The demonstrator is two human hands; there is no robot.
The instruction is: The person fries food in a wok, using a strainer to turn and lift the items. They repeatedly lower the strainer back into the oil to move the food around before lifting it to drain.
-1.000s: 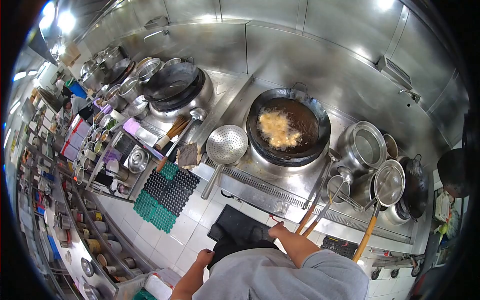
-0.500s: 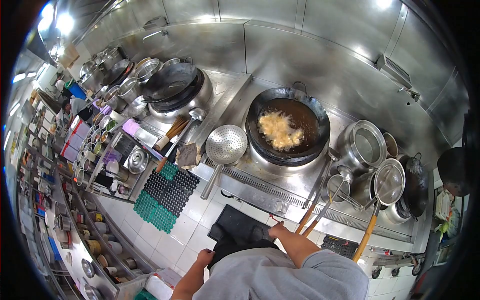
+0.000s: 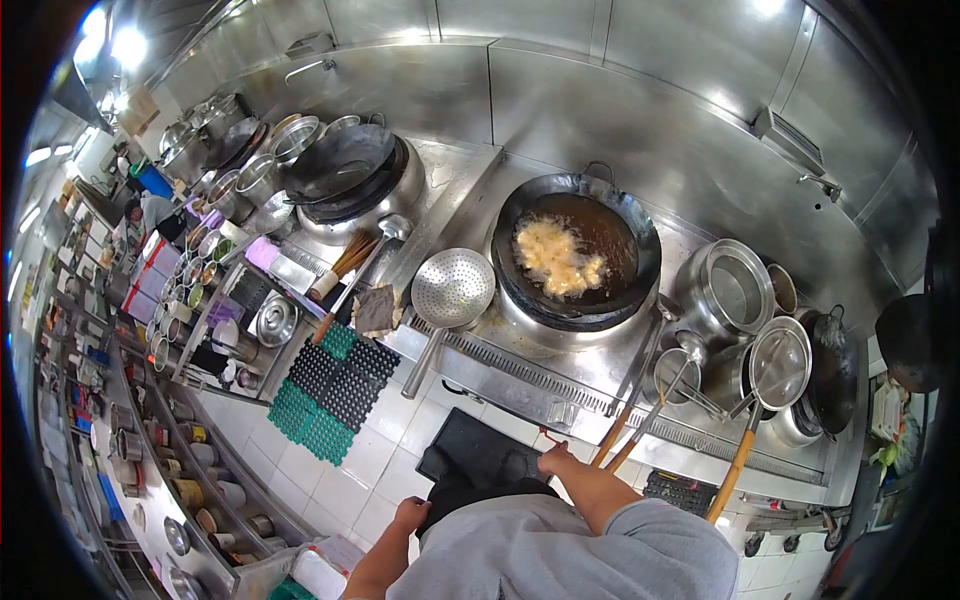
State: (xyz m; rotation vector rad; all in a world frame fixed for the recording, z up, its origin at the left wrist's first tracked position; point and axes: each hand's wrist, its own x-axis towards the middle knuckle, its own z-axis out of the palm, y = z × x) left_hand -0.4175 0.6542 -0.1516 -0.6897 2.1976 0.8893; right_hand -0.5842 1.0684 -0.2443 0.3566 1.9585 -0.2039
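Note:
Golden, foaming food (image 3: 556, 258) fries in dark oil in a large black wok (image 3: 640, 215). My right hand (image 3: 555, 460) is closed at the stove's front edge, by a thin red lever (image 3: 548, 435). Whether its fingers grip the lever, I cannot make out. My left hand (image 3: 410, 514) is down at my side against the black trousers, its fingers curled, with nothing seen in it. To the wok's left, a perforated skimmer (image 3: 453, 290) lies on the stove, its handle sticking out over the front edge.
Metal pots (image 3: 738, 288), a mesh strainer (image 3: 780, 363) and long wooden handles (image 3: 735, 465) crowd the right side. A second wok (image 3: 345, 165) stands on the left burner, near a bamboo brush (image 3: 345, 262) and a dark cloth (image 3: 377, 311). A black mat (image 3: 475, 450) lies underfoot.
The frying food and the foam around it have shifted slightly in the oil. My hands and the tools have stayed in place.

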